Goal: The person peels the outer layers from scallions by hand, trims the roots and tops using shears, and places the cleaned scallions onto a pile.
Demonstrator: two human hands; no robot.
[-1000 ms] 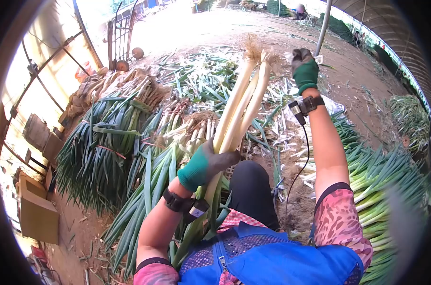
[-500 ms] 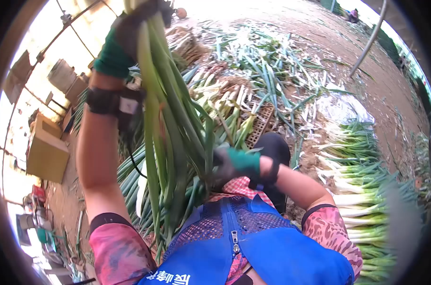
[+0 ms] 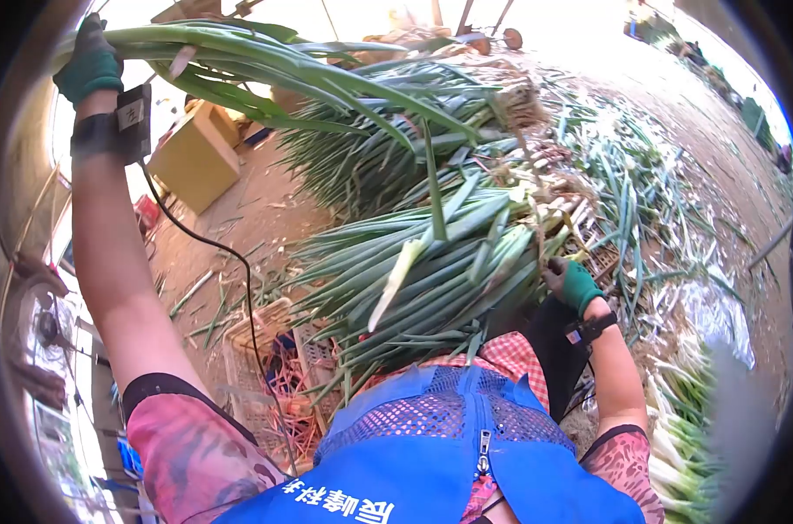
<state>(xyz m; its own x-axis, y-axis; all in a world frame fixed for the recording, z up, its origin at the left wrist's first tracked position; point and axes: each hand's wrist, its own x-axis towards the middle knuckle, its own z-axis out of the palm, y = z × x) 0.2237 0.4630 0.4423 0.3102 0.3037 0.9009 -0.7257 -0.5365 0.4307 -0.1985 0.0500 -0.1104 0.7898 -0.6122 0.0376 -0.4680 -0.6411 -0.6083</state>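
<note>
My left hand [image 3: 91,57], in a green-and-dark glove, is raised at the upper left, closed around a bunch of green onions [image 3: 239,52]. Their long green leaves trail to the right, above the other piles. In a matching glove, my right hand [image 3: 571,281] is low at the right end of a large pile of green onions [image 3: 431,253] lying across my lap. Its fingers are curled by the pale stalks and roots; what they hold, if anything, is too small to make out. A loose pale stalk [image 3: 396,284] lies on top of the pile.
Another green onion heap [image 3: 370,148] lies beyond. Trimmed leaves [image 3: 632,175] litter the ground to the right. A row of peeled green onions [image 3: 685,419] is at lower right. Beside my left are a crate [image 3: 248,341] with reddish strips and a yellowish box [image 3: 196,157].
My left hand has swung outward to the left with the green onions, which now stretch sideways instead of hanging down. My right hand has left the leaves and moved right, to the pile's root end.
</note>
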